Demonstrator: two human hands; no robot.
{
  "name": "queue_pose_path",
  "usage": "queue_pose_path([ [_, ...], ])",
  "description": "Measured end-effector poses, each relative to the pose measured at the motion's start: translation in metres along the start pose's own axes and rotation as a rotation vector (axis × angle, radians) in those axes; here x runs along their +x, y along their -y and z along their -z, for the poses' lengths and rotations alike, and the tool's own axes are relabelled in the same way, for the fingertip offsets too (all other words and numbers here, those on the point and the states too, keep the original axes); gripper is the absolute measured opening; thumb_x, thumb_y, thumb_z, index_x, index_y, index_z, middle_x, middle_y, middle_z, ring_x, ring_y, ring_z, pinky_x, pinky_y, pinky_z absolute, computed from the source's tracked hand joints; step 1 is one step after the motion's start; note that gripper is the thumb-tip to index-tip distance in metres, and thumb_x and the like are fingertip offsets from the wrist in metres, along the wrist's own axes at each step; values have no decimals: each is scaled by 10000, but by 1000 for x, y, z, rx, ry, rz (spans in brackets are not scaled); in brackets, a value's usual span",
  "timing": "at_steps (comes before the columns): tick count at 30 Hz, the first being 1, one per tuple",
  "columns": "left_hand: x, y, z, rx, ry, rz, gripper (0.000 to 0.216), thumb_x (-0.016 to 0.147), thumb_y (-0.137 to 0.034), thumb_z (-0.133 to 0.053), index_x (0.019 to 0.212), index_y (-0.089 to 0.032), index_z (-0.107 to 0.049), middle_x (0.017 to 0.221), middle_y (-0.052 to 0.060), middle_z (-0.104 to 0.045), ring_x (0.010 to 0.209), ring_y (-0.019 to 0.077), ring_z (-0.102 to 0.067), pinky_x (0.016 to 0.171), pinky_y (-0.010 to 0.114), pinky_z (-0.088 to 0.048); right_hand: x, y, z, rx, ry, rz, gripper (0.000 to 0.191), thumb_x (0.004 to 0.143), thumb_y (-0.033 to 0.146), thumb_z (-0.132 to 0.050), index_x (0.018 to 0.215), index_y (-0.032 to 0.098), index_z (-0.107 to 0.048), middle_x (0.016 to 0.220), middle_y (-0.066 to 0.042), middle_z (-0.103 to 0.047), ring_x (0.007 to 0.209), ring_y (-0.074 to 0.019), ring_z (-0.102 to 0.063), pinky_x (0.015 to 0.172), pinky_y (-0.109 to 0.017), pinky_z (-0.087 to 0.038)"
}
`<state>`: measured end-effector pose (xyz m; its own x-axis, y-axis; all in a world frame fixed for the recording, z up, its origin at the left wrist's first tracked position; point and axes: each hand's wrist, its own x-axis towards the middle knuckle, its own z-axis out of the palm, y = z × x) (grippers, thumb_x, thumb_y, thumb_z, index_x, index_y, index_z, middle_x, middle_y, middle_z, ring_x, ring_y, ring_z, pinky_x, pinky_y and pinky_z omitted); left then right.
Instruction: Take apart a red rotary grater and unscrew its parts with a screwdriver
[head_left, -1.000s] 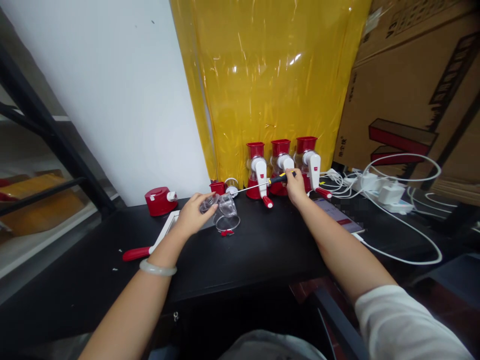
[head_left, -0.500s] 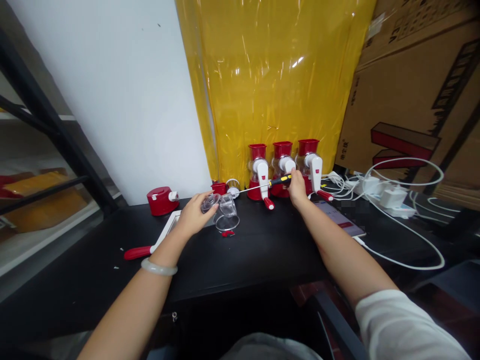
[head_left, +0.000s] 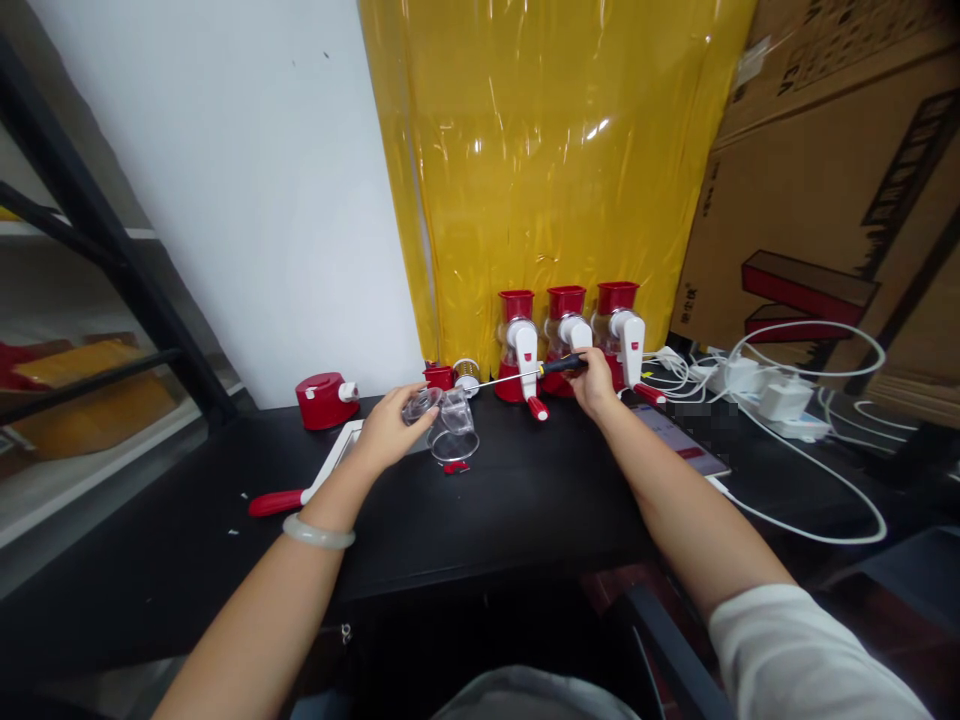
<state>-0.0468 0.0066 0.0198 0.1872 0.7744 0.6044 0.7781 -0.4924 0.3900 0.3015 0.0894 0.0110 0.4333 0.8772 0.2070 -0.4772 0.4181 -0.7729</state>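
My left hand (head_left: 386, 432) curls round a clear plastic housing (head_left: 450, 422) lying on the black table (head_left: 480, 510). My right hand (head_left: 595, 381) grips a screwdriver (head_left: 536, 372) by its black and yellow handle; the thin shaft points left toward a small red cup (head_left: 439, 376). Just behind that hand stand three red and white hand-crank grinders (head_left: 570, 335) in a row against the yellow plastic sheet (head_left: 555, 150).
A red lid part (head_left: 324, 399) sits at the back left. A white crank with a red grip (head_left: 300, 488) lies left of my wrist. White chargers and cables (head_left: 780, 410) spread over the right side, next to a phone (head_left: 679, 437). Cardboard boxes (head_left: 840, 170) stand behind.
My right hand has lowered slightly with the screwdriver, in front of the grinders. The left hand has stayed on the clear housing. The camera has shifted a little.
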Motion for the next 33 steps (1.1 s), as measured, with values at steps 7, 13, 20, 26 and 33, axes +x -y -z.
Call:
queue_pose_path([
  [7,-1,-1,1,-3,2,-2,488,890,-509,-595,1272,-208,-636,1200,116,-675,1113,279,-650,985,444,-502,-1,2,4,-56,4,-5,181,624,325,-538,779,236,-515,729,35,-567,653,-139,-579,513,-234,-461],
  [13,-1,-4,3,4,12,1,465,895,-517,-584,1241,-215,-660,1173,99,-674,1097,274,-649,985,432,-497,-6,6,2,-64,23,-29,193,614,248,-506,805,238,-533,690,37,-627,644,-151,-620,499,-227,-454],
  [20,-2,-7,3,-8,11,22,482,890,-525,-584,1260,-226,-663,1188,98,-685,1116,279,-653,984,428,-502,-8,7,1,-69,31,-32,277,579,180,-515,849,230,-549,720,16,-712,683,-158,-657,520,-217,-466],
  [26,-1,-3,0,-18,-16,52,513,873,-517,-608,1281,-207,-620,1241,123,-683,1150,295,-653,995,446,-505,-2,-1,6,-140,74,23,248,676,341,-601,898,236,-569,789,5,-698,757,-186,-678,509,-243,-503],
  [33,-1,-4,0,-47,-12,132,482,837,-541,-621,1183,-215,-545,1198,126,-697,1142,304,-662,962,449,-517,5,-8,9,-367,-14,109,269,803,499,-609,789,234,-566,661,14,-612,530,-152,-603,436,-263,-469],
])
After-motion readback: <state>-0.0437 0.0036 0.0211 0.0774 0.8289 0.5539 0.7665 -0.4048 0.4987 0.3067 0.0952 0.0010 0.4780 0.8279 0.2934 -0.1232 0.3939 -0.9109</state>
